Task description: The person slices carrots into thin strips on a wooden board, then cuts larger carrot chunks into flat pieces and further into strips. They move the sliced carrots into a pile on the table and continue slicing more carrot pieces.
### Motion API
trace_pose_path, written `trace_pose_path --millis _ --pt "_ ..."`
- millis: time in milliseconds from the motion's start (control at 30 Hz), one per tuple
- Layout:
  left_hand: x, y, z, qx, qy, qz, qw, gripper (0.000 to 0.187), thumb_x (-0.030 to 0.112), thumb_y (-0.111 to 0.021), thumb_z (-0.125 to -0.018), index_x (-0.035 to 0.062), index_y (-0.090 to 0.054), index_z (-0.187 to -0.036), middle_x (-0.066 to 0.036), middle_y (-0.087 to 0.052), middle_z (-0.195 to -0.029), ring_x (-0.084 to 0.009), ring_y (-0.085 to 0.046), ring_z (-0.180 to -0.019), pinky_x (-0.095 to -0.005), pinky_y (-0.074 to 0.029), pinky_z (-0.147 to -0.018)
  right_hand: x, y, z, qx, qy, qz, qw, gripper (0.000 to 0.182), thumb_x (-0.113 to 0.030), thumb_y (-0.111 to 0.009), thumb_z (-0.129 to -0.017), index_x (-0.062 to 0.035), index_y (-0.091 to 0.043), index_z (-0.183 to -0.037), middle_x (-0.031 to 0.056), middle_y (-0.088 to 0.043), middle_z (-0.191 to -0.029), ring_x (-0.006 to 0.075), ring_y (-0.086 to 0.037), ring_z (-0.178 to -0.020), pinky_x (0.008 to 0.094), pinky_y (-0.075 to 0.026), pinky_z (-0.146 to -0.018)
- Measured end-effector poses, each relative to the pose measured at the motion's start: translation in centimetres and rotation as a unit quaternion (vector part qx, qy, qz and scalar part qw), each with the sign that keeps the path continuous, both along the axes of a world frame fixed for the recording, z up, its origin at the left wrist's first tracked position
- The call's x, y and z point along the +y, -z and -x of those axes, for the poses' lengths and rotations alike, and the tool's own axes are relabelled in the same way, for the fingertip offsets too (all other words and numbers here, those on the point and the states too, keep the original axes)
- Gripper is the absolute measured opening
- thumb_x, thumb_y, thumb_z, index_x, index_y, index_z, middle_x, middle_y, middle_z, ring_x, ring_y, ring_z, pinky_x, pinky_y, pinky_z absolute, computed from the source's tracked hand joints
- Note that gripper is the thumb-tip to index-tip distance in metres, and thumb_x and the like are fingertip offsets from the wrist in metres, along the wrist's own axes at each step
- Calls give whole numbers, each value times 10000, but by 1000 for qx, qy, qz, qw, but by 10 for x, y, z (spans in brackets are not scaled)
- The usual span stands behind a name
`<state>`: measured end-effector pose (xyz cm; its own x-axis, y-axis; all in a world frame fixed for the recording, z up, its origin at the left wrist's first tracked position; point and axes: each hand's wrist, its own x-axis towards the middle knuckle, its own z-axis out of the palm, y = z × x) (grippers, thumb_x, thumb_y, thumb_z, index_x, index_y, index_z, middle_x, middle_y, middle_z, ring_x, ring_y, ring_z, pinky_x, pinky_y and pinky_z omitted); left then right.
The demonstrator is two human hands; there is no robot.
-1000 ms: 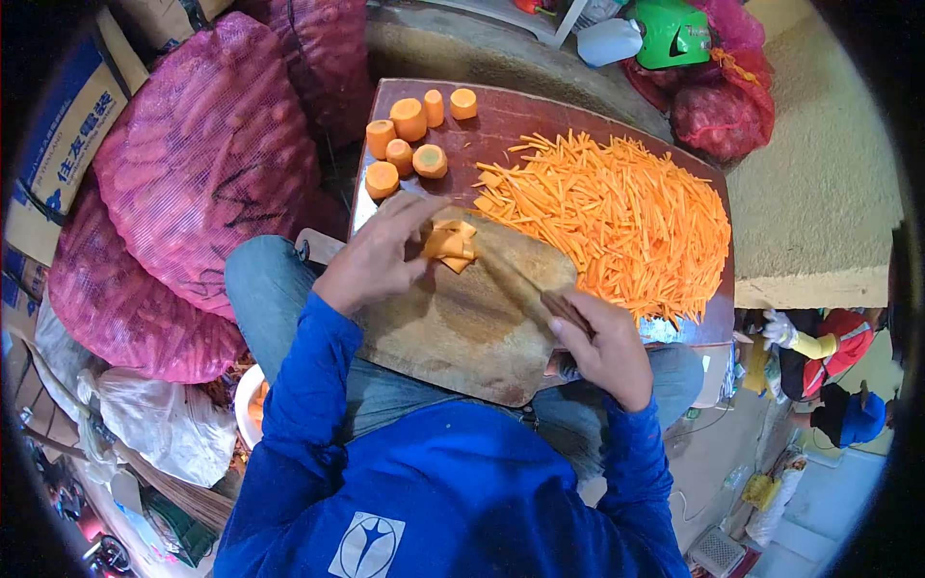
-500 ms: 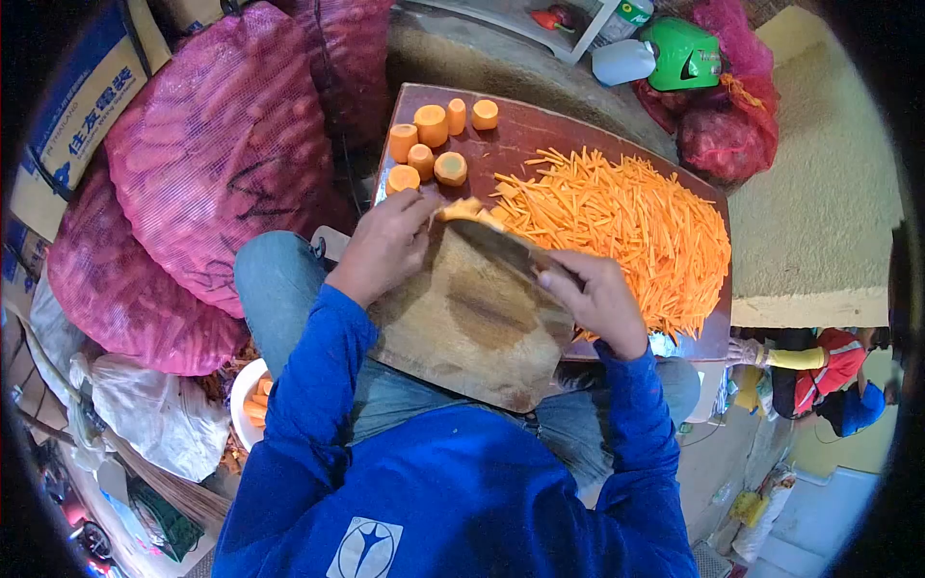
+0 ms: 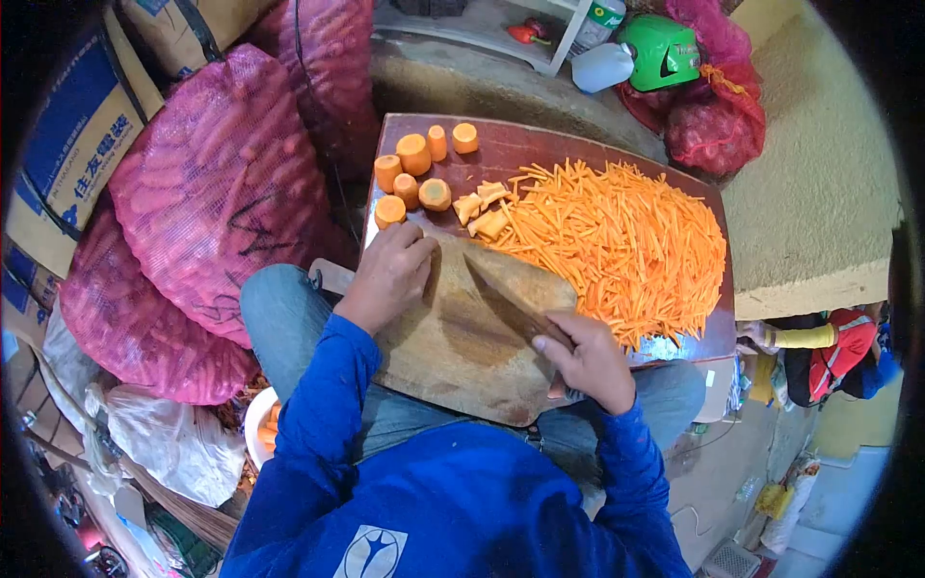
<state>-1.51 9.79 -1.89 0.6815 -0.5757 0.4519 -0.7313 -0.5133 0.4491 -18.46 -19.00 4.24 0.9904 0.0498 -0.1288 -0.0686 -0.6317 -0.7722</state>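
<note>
A worn wooden cutting board [image 3: 453, 356] lies across my lap, its far edge against the dark red table [image 3: 568, 154]. My left hand [image 3: 390, 275] is closed at the board's upper left edge, fingertips partly hidden. In my right hand [image 3: 590, 361] is a knife [image 3: 506, 299], its handle gripped and its blade pointing up and left over the board. Just past the board lie several carrot offcuts [image 3: 488, 222]. Carrot chunks [image 3: 412, 154] stand at the table's left end. A big heap of carrot strips [image 3: 626, 250] covers the right side.
Pink mesh sacks [image 3: 212, 193] bulge on my left, with cardboard boxes [image 3: 77, 135] behind them. A white bowl [image 3: 258, 424] of carrots sits beside my left leg. A green helmet [image 3: 660, 53] and a red net bag [image 3: 718, 130] are at the back right. Another person [image 3: 833, 356] is at far right.
The carrot offcuts have gone from the knife at the board's edge onto the table. The knife has moved back over the board, and my right hand is lower. The view has shifted slightly.
</note>
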Motion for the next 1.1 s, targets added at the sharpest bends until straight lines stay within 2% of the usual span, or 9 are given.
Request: trace_pose_path --millis 67,133,200,300,467,567,633,967,1100 --pt "-3 3 1 -16 2 -2 1000 168 11 -685 -827 15 -714 -992 -152 -620 -958 -369 -633 -928 -475 -522 -840 2 -5 0 44 7 -42 998 364 -239 -785 -950 8 -719 -1209 246 -738 -961 417 -742 -865 450 -583 -767" --pt "-4 7 -1 -19 -4 0 1000 138 6 -699 -837 23 -727 -972 -149 -634 -954 -372 -643 -930 -487 -529 -838 1 1 -1 2 -55 -61 997 374 -183 -742 -1006 20 -644 -1304 86 -686 -770 147 -646 -449 302 -502 -462" --pt "1 9 -1 42 -10 45 998 144 21 -741 -838 20 -743 -982 -153 -668 -1015 -383 -655 -980 -485 -542 -859 -3 4 0 -4 -69 -71 995 417 -198 -766 -987 10 -633 -1323 95 -712 -813 126 -637 -446 291 -491 -462" --pt "12 7 -5 30 -86 76 993 207 46 -782 -839 9 -764 -1042 -166 -694 -1079 -382 -666 -1021 -467 -552 -888 -5 12 4 -37 -70 -57 995 494 -265 -804 -954 -3 -634 -1336 135 -743 -891 181 -714 -574 329 -551 -555" --pt "22 -1 -21 -18 -191 76 978 383 99 -833 -823 9 -762 -1188 -182 -688 -1136 -357 -661 -1067 -442 -547 -934 -2 23 11 -67 -111 25 991 636 -325 -839 -870 -54 -610 -1397 240 -749 -1069 428 -747 -941 447 -608 -815" --pt "20 1 -26 -21 -227 40 973 505 134 -859 -801 22 -730 -1276 -183 -672 -1195 -360 -641 -1123 -436 -535 -977 0 30 12 -159 -128 58 977 643 -297 -832 -855 -66 -590 -1404 243 -744 -1119 444 -736 -951 473 -607 -807" --pt "18 7 -26 73 -212 56 973 594 159 -875 -789 29 -697 -1340 -183 -658 -1228 -360 -625 -1163 -434 -524 -1009 4 27 16 -115 -130 79 982 635 -291 -825 -858 -66 -579 -1399 238 -741 -1126 438 -737 -960 487 -604 -802" --pt "12 27 -40 50 -205 74 975 562 137 -879 -823 28 -694 -1343 -179 -698 -1139 -349 -697 -1075 -409 -563 -961 8 24 18 -73 -135 118 981 608 -303 -791 -890 -69 -542 -1393 232 -740 -1111 435 -737 -957 511 -598 -770" --pt "10 19 -34 20 -188 133 973 537 131 -859 -836 10 -678 -1327 -203 -709 -1121 -377 -686 -1057 -454 -547 -929 8 27 18 -51 -136 125 981 604 -297 -792 -889 -70 -542 -1390 236 -739 -1121 439 -737 -958 507 -601 -778"
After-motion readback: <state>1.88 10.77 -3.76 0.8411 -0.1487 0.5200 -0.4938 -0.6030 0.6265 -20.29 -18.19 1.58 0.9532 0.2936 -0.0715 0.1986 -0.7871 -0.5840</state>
